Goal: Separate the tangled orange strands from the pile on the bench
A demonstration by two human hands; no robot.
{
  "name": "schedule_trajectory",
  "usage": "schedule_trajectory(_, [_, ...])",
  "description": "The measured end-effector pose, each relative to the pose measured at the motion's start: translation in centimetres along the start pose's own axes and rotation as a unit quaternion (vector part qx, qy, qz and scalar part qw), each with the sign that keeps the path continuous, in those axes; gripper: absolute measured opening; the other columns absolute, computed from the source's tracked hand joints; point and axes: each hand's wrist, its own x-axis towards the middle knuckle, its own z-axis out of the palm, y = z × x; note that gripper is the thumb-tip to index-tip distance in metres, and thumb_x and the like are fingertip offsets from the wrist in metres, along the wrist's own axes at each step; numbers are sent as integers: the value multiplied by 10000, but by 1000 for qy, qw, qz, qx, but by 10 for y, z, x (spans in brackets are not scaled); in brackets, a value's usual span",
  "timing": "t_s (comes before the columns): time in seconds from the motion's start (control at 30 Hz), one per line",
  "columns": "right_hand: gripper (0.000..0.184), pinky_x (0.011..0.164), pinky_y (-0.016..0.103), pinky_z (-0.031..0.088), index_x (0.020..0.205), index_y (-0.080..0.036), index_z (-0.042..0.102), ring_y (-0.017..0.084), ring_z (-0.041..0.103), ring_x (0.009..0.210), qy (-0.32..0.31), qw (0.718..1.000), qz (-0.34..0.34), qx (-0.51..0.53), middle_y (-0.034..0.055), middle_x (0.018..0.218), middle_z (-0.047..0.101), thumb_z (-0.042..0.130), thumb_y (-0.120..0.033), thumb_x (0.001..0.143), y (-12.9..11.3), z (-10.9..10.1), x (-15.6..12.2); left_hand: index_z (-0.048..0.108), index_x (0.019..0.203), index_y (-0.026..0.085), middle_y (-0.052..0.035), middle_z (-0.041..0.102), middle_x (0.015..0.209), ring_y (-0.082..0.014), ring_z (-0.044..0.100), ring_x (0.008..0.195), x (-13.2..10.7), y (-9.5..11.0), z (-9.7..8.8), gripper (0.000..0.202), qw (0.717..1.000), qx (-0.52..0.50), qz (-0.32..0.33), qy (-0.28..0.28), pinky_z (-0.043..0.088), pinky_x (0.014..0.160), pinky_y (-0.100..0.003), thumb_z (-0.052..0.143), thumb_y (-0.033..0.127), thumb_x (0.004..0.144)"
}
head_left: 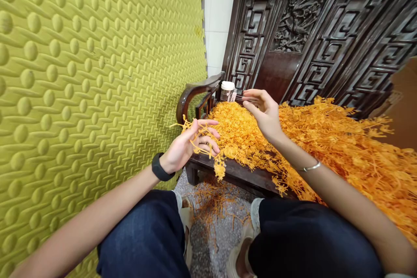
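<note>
Filling the left side, one yellow-green foam mat point(97, 74) stands beside one dark carved bench point(276, 71). On its seat spreads one heap of orange branching pieces point(342, 139), too tangled to count, with one brown cardboard sheet point(404, 104) at its right end. Below show two jeans-clad legs point(146, 234) and two pale sandals point(239, 247), with many orange scraps point(211, 195) on the speckled floor point(208, 265). Of two hands, the left hand point(192, 145), by the bench's near left corner, has one orange sprig point(220, 168) draped through its loosely curled fingers, while the right hand point(263, 110) is raised above the heap, thumb and fingers narrowly parted. One white-lidded jar point(227, 92) sits at the seat's back left corner, its lettering too small to read. One black wristband point(162, 167) circles the left wrist; one silver bangle point(311, 167), the right forearm
</note>
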Motion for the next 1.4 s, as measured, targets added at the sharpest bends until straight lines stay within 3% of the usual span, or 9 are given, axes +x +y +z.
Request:
schedule_trajectory(0.07, [137, 774, 308, 441, 937, -186, 513, 141, 544, 863, -22, 999, -21, 38, 45, 923, 556, 437, -259, 849, -38, 4, -13, 501, 1092, 142, -78, 562, 885, -170, 614, 695, 1, 0, 1, 429, 1000, -4, -6, 6, 490, 644, -319, 242, 421, 894])
schedule_trajectory(0.13, [137, 695, 274, 430, 832, -166, 529, 119, 532, 740, -110, 990, -76, 46, 26, 786, 557, 438, -265, 860, -65, 6, -27, 506, 1090, 143, -78, 565, 889, -170, 614, 708, 0, 0, 0, 424, 1000, -11, -4, 17, 493, 649, -318, 266, 428, 888])
schedule_trajectory(0.27, [301, 578, 231, 377, 719, -148, 512, 93, 465, 584, -300, 947, -115, -21, -3, 640, 516, 553, -440, 778, -80, 10, -46, 509, 1090, 143, -76, 569, 908, -167, 607, 740, -1, -1, -3, 404, 999, -19, -4, 44, 496, 671, -314, 311, 424, 879])
schedule_trajectory(0.47, [515, 584, 271, 353, 825, -121, 549, 142, 473, 601, -316, 925, -150, -150, 55, 686, 550, 495, -623, 723, -69, 24, -62, 505, 1085, 129, -76, 568, 911, -166, 603, 778, -4, -3, -6, 414, 999, -2, -5, 53, 473, 737, -306, 300, 427, 882])
schedule_trajectory(0.7, [376, 564, 233, 348, 1057, -130, 532, 117, 493, 594, -345, 931, -49, -108, 40, 725, 577, 399, -428, 870, -68, 29, -65, 507, 1088, 156, -70, 571, 945, -141, 579, 802, -3, -3, -2, 361, 998, 19, -28, 48, 461, 712, -266, 401, 410, 854])
schedule_trajectory(0.97, [197, 556, 196, 345, 861, -134, 575, 81, 473, 558, -340, 940, -16, -12, 1, 678, 566, 488, -310, 839, -58, 22, -53, 437, 1095, 217, -23, 561, 954, -134, 574, 791, -7, -5, 4, 676, 986, 134, -88, -47, 463, 727, -290, 765, 114, 513])
schedule_trajectory(1.2, [246, 543, 192, 336, 727, -136, 534, 75, 447, 548, -334, 942, -4, -5, -17, 611, 515, 497, -355, 830, -55, 12, -44, 493, 901, 167, 74, 448, 592, -26, 358, 398, -6, -10, 7, 236, 961, 238, -129, -50, 335, 382, -156, 596, 310, 743])
schedule_trajectory(1.3, [256, 550, 191, 344, 705, -131, 526, 69, 443, 554, -404, 913, 16, 47, -23, 596, 506, 497, -350, 835, -54, 5, -39, 547, 894, 152, 43, 504, 619, -28, 376, 428, -7, -8, 10, 177, 956, 255, -107, -95, 324, 397, -146, 559, 284, 776])
schedule_trajectory(1.4, [258, 605, 201, 382, 731, -122, 534, 73, 476, 607, -515, 845, 67, 129, -17, 622, 512, 478, -343, 851, -54, -1, -37, 615, 900, 142, -32, 605, 774, -76, 505, 600, -8, -7, 15, 190, 948, 268, -77, -156, 420, 542, -180, 530, 275, 795])
